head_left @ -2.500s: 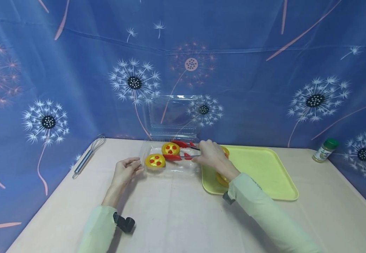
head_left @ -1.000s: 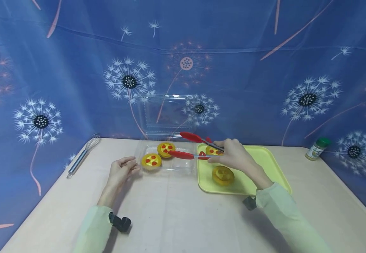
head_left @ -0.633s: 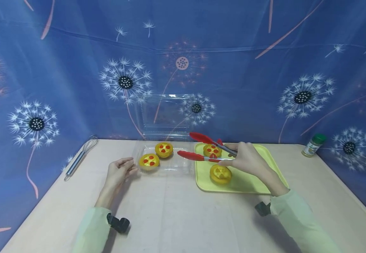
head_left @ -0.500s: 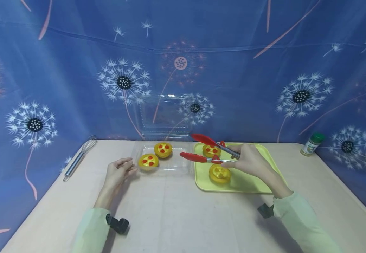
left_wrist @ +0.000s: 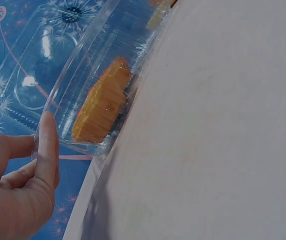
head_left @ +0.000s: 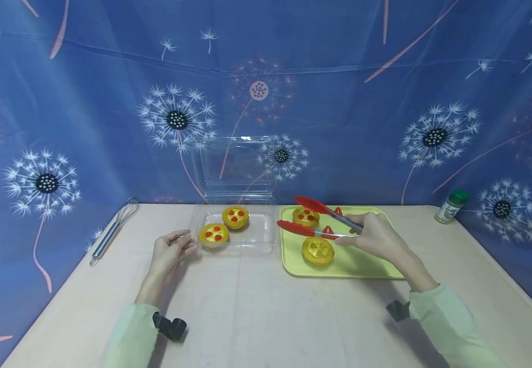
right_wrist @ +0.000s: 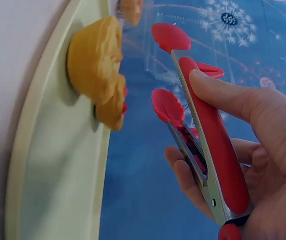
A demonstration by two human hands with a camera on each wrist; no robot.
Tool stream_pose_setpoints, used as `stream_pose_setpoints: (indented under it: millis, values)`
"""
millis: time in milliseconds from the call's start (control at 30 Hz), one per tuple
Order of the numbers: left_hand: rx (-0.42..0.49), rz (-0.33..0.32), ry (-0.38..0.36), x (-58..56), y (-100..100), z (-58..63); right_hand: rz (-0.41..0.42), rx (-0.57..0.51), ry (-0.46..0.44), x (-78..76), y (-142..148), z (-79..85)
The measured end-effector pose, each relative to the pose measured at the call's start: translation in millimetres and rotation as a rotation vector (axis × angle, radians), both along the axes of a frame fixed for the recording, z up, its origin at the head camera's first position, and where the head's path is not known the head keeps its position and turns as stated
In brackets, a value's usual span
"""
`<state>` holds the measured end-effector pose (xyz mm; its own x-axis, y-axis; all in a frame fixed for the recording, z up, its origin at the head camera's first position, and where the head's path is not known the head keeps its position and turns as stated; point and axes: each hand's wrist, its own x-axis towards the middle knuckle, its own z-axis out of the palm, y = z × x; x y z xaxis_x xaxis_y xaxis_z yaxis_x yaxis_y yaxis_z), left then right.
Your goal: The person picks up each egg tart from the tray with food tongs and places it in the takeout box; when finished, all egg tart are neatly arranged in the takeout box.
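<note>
the right hand [head_left: 376, 236] has thumb and fingers wrapped round the tongs [right_wrist: 218, 150], the grip secure. the tongs' two arms stand spread: bright red heads with scalloped edges, silvery metal shafts, red panels along the handle. they are held above the yellow tray [head_left: 353, 267], apart from the tarts.

the left hand [head_left: 166, 253] lightly pinches the left rim of the clear container [head_left: 261, 225], thumb and finger on either side. the container is transparent and glossy, its ribbed lid [head_left: 238, 166] raised at the back.

inside, toward the left, sit a near tart [head_left: 213, 234] and a far tart [head_left: 235, 217], both golden-yellow with red pieces on top. on the tray, a red-dotted tart [head_left: 305, 217] lies behind an all-yellow tart [head_left: 318, 250] topped with wedge shapes.

a whisk [head_left: 114, 231] lies at far left; a green-capped jar [head_left: 452, 208] stands at far right, before a blue dandelion-print cloth [head_left: 339, 128].
</note>
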<state>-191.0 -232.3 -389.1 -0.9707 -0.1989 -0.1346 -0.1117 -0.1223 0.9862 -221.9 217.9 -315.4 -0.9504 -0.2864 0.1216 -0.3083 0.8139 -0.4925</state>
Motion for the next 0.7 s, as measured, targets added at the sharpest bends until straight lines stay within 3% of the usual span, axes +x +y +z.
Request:
stream_pose_setpoints:
  millis: [333,700]
  values:
    - [-0.018,0.006,-0.01,-0.5,1,0.8,-0.048,0.009,-0.038,-12.2,15,-11.4]
    - [-0.036,0.0,-0.01,-0.3,0,1.0,-0.023,0.055,-0.039,-17.9,17,-5.8]
